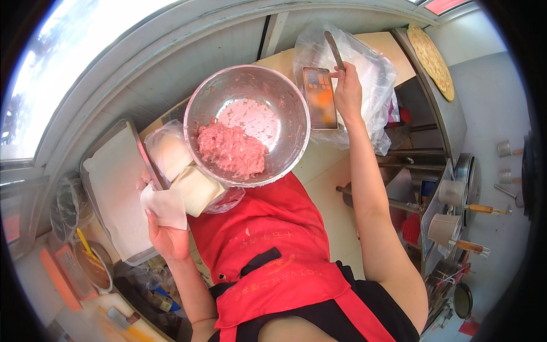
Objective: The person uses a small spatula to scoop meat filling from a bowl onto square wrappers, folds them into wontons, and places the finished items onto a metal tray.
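A square dough wrapper [164, 208] lies across the fingers of my left hand [167, 239], beside a stack of wrappers [195, 188] in a plastic bag. My right hand [348, 92] grips a narrow metal spatula or knife [333, 48] pointing up and away from me. Its fingertips are by the edge of a smartphone [320, 99] with its screen lit, lying on a clear plastic bag. Between my hands a steel bowl [299, 141] stands with pink minced meat [233, 149] heaped on its near left side.
A metal tray lined with white paper [113, 188] is at the left. More wrappers in plastic [169, 151] lie against the bowl. A pan with a yellow-handled utensil [96, 265] and a cleaver [119, 318] are at lower left. At right stand a metal rack [421, 149] and wooden-handled pots [444, 228].
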Action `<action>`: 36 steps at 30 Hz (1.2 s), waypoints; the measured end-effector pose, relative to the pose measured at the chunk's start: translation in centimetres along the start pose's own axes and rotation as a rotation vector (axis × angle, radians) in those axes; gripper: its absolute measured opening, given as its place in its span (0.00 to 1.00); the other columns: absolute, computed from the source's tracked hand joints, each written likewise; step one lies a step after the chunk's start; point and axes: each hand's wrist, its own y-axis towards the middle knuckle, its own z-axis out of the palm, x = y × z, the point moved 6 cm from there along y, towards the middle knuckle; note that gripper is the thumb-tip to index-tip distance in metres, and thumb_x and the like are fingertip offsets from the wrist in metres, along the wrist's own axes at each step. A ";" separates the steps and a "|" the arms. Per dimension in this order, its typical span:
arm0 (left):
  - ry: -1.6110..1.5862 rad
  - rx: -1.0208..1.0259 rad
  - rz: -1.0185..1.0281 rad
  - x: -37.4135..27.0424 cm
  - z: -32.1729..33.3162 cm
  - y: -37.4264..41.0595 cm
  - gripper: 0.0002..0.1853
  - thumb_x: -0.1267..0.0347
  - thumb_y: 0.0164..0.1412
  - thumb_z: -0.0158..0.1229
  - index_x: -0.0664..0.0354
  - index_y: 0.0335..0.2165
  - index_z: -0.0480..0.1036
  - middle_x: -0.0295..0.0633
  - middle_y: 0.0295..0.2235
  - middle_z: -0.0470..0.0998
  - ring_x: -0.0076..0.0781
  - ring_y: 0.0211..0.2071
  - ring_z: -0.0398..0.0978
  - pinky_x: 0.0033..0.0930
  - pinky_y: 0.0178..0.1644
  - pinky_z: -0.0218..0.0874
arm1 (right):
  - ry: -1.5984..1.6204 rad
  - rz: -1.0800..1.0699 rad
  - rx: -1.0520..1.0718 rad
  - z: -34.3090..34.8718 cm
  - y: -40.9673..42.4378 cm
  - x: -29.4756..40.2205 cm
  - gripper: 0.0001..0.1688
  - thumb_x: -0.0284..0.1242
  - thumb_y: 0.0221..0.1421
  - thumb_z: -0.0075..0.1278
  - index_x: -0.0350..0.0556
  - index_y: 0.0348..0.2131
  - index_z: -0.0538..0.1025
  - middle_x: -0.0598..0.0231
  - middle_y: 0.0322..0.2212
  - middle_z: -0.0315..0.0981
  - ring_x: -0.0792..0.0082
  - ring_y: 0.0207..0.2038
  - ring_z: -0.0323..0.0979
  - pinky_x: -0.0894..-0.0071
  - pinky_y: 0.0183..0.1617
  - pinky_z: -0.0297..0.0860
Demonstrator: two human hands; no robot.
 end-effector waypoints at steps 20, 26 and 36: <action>0.027 0.032 -0.020 1.2 1.5 -0.5 0.24 0.64 0.71 0.45 0.64 0.60 0.59 0.48 0.56 0.69 0.49 0.60 0.63 0.56 0.66 0.49 | -0.009 0.035 0.058 0.4 -1.0 0.2 0.12 0.26 0.68 0.38 0.40 0.47 0.68 0.55 0.36 0.78 0.57 0.39 0.78 0.60 0.45 0.69; 0.037 0.005 -0.010 1.0 1.0 -0.6 0.25 0.63 0.71 0.45 0.63 0.61 0.59 0.47 0.56 0.69 0.49 0.59 0.63 0.57 0.66 0.49 | -0.017 0.020 0.014 -0.1 -1.2 0.1 0.12 0.27 0.68 0.38 0.39 0.47 0.68 0.55 0.37 0.78 0.58 0.40 0.78 0.60 0.44 0.70; -0.007 0.038 -0.040 1.3 1.0 -0.7 0.25 0.63 0.71 0.44 0.61 0.61 0.59 0.47 0.57 0.69 0.49 0.60 0.64 0.57 0.66 0.49 | 0.060 0.116 0.073 -0.9 -3.4 2.0 0.13 0.26 0.65 0.39 0.39 0.46 0.70 0.54 0.35 0.77 0.61 0.31 0.76 0.60 0.39 0.69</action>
